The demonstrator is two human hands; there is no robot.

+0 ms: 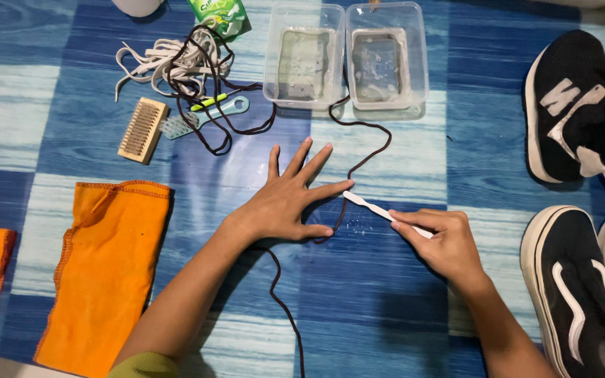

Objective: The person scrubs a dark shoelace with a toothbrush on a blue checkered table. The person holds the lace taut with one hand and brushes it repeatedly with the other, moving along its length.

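My left hand lies flat with fingers spread on the blue checked mat, pressing down a dark brown shoelace that loops from the tubs, under the hand and toward me. My right hand grips a white toothbrush by its handle. The brush head rests on the lace beside my left index fingertip.
Two clear plastic tubs of cloudy water stand at the back. A wooden brush, a light blue toothbrush and a tangle of white and dark laces lie at back left. Orange cloths lie left. Black sneakers sit right.
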